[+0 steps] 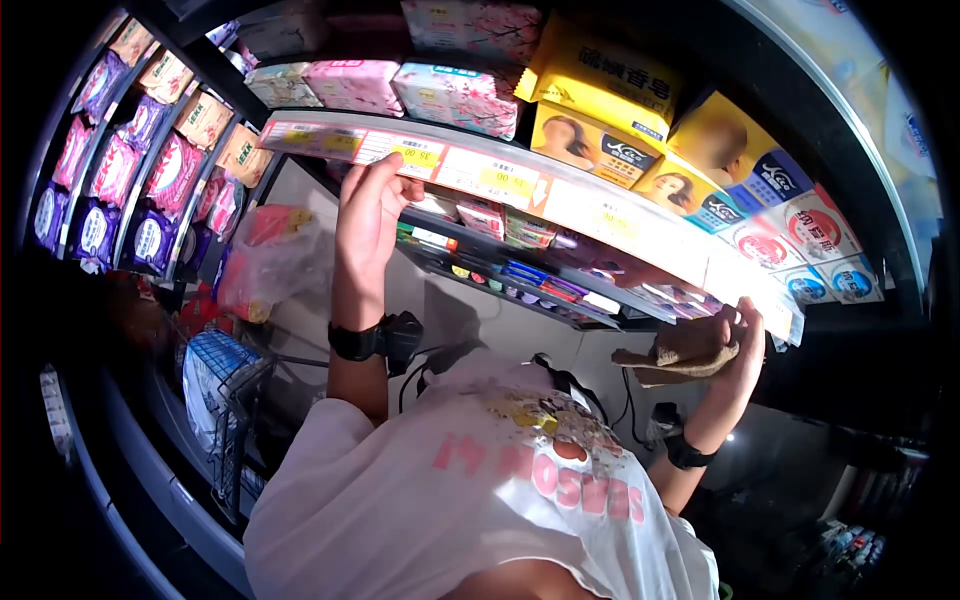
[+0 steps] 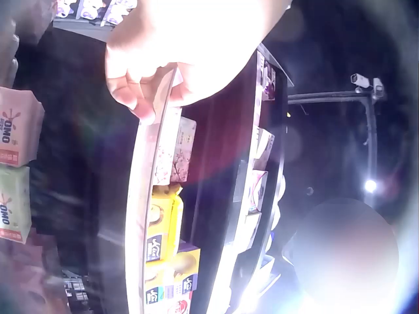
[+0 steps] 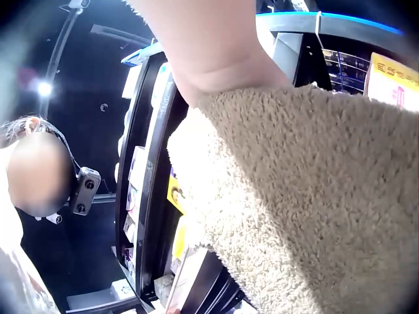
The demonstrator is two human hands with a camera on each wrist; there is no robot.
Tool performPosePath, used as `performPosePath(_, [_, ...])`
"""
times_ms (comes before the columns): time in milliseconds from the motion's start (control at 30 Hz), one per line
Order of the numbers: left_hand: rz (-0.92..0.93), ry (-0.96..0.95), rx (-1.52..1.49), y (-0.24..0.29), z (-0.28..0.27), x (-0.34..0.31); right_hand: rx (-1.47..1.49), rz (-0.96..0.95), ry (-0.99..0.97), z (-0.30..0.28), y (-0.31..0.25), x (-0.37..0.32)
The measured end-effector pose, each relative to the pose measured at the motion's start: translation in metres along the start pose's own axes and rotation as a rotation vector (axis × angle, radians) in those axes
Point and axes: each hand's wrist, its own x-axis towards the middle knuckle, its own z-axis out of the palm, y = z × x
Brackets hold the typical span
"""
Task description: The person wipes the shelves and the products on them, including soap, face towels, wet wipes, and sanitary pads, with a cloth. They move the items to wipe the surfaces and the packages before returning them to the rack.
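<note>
My left hand (image 1: 368,215) pinches the front edge of a shelf at its price-label strip (image 1: 470,175). In the left wrist view, the fingers lie on one side of the strip (image 2: 139,190) and the thumb on the other. Near the strip's far right end, my right hand (image 1: 743,345) grips a brown fluffy cloth (image 1: 685,350). The cloth (image 3: 314,190) fills much of the right wrist view and hides most of that hand's fingers. Yellow soap packs (image 1: 600,95) and pink flowered packs (image 1: 455,97) stand on the shelf just behind the strip.
Lower shelves with small goods (image 1: 540,280) run beneath this one. At the left stands a rack of purple and pink packets (image 1: 115,170). A wire shopping cart (image 1: 235,375) and a clear plastic bag (image 1: 280,265) are beside the person at the left.
</note>
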Motion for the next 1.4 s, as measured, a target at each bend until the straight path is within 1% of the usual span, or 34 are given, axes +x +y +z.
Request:
performPosePath(67, [-0.002,-0.036,-0.029,-0.003,-0.005,0.002,-0.008,-0.023,0.017,0.002,0.001,-0.001])
performPosePath(133, [0.040,-0.046,-0.027,0.000,-0.002,0.001,-0.044,-0.061,0.021,0.004,0.001,0.000])
performPosePath(167, [0.035,-0.021,-0.021,0.000,-0.001,0.000,-0.036,-0.045,-0.032,-0.003,0.003,0.002])
performPosePath(300, [0.052,-0.054,0.020,0.000,-0.004,0.001,-0.063,-0.058,-0.055,-0.006,0.003,0.002])
performPosePath(433, [0.061,0.015,0.337,0.016,0.004,0.003,-0.056,-0.097,-0.011,0.006,-0.007,-0.004])
performPosePath(467, [0.068,0.065,0.400,0.020,0.009,0.003,-0.066,-0.104,0.009,0.010,-0.012,-0.005])
performPosePath(500, [0.077,0.060,0.464,0.023,0.007,0.004,-0.134,-0.144,0.039,0.013,-0.015,-0.004])
performPosePath(533, [0.086,0.055,0.528,0.026,0.004,0.005,-0.134,-0.146,0.044,0.009,-0.016,-0.001])
performPosePath(567, [0.085,0.050,0.527,0.027,0.004,0.006,-0.175,-0.138,-0.039,0.001,-0.018,0.003])
performPosePath(600, [0.125,0.117,0.641,0.028,0.005,0.008,-0.216,-0.129,-0.123,0.001,-0.020,0.005])
performPosePath(633, [0.165,0.185,0.754,0.030,0.006,0.010,-0.282,-0.150,-0.129,0.012,-0.026,0.001])
performPosePath(667, [0.165,0.183,0.755,0.029,0.009,0.010,-0.281,-0.150,-0.128,0.012,-0.026,0.003])
performPosePath(733, [0.541,0.214,0.824,0.025,0.018,0.009,-0.255,-0.142,-0.151,0.009,-0.027,0.007])
performPosePath(767, [0.587,0.261,0.854,0.024,0.023,0.008,-0.264,-0.154,-0.192,0.008,-0.029,0.008])
performPosePath(800, [0.650,0.249,0.867,0.022,0.028,0.008,-0.260,-0.174,-0.209,0.008,-0.030,0.009])
performPosePath(867, [1.000,0.095,1.107,0.025,0.036,0.012,-0.239,-0.189,-0.129,0.013,-0.032,0.010])
performPosePath(900, [1.097,0.030,1.213,0.025,0.041,0.013,-0.154,-0.187,-0.079,0.022,-0.032,0.008])
performPosePath(933, [1.122,-0.038,1.273,0.023,0.042,0.015,-0.067,-0.185,-0.028,0.032,-0.031,0.006])
performPosePath(967, [1.130,-0.061,1.305,0.021,0.044,0.015,-0.035,-0.187,-0.086,0.041,-0.033,0.004])
performPosePath(1000, [1.138,-0.083,1.338,0.017,0.048,0.015,-0.057,-0.185,-0.092,0.039,-0.034,0.008])
performPosePath(1033, [1.105,-0.102,1.289,0.012,0.050,0.017,-0.053,-0.193,-0.094,0.039,-0.034,0.009])
performPosePath(1067, [1.111,-0.090,1.272,0.008,0.051,0.018,-0.050,-0.202,-0.098,0.038,-0.032,0.010])
performPosePath(1100, [1.099,-0.083,1.271,0.005,0.051,0.018,-0.114,-0.220,-0.166,0.029,-0.033,0.015])
performPosePath(1233, [1.068,-0.044,1.261,0.003,0.057,0.017,-0.143,-0.231,-0.159,0.022,-0.029,0.010])
performPosePath(1333, [1.083,-0.066,1.332,0.003,0.057,0.016,-0.223,-0.262,-0.184,0.019,-0.029,0.008])
performPosePath(1400, [1.085,-0.061,1.333,0.002,0.058,0.016,-0.225,-0.256,-0.187,0.018,-0.029,0.007])
